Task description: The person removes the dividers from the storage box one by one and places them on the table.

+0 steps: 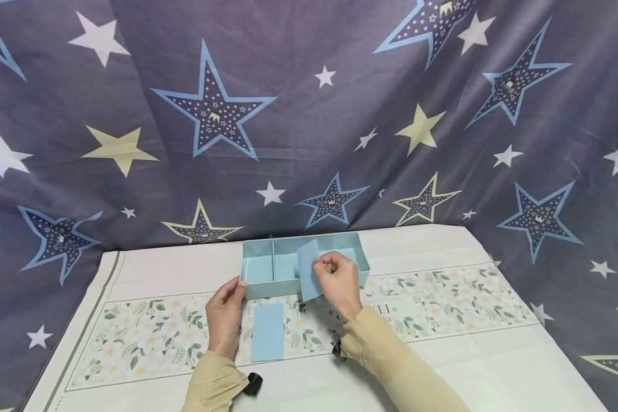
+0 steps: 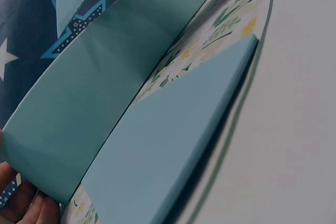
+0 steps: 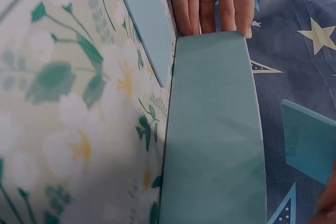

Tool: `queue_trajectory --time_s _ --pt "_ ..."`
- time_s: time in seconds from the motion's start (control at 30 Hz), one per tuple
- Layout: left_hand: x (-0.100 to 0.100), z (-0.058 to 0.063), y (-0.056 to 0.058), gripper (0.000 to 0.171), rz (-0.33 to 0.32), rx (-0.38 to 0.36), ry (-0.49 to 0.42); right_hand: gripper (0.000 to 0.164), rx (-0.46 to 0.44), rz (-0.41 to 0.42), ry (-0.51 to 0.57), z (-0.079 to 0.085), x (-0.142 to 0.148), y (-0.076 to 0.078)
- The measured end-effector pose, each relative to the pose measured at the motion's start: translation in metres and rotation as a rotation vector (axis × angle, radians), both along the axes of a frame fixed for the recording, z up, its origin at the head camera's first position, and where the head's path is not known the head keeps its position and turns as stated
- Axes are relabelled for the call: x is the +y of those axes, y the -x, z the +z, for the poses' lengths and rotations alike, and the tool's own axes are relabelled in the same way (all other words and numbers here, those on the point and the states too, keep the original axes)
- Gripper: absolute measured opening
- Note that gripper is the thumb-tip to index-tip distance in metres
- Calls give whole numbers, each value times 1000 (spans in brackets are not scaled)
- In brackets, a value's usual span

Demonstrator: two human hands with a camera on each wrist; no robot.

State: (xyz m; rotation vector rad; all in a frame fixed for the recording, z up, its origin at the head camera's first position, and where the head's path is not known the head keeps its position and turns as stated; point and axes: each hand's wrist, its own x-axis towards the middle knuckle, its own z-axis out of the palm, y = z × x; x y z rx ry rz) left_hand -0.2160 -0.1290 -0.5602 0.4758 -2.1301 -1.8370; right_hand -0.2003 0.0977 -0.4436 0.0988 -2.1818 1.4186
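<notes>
A long light-blue box lies on the table, with a divider standing across its inside near the left end. My left hand holds the box's left end, thumb at the front rim. In the right wrist view the fingers of that left hand lie against the end wall. My right hand pinches a flat blue panel by its right edge, tilted over the front wall of the box. A second blue panel lies flat on the table in front of the box, between the forearms.
A white tablecloth with a printed floral band covers the table. Behind it hangs a dark curtain with stars, close to the table's back edge. Black straps sit at the wrists.
</notes>
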Motion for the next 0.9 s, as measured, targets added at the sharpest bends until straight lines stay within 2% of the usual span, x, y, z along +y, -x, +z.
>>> queue_trajectory --time_s 0.17,0.27,0.47,0.57,0.73,0.9 --pt "1 0 0 42 -2 1 0 14 -13 -5 23 -5 1 -8" --pt "1 5 -3 40 -5 2 13 14 -27 -2 34 -8 1 -13" --pt "7 41 -20 40 -42 -7 -25 14 -56 24 41 -12 1 -22" --pt "8 51 -25 39 -47 -27 -48 15 -56 32 36 -16 2 -25" --pt "10 53 -26 36 -36 -25 -51 15 -44 37 38 -20 2 -29" --pt "9 46 -23 38 -30 0 -34 15 -63 24 29 -23 3 -34"
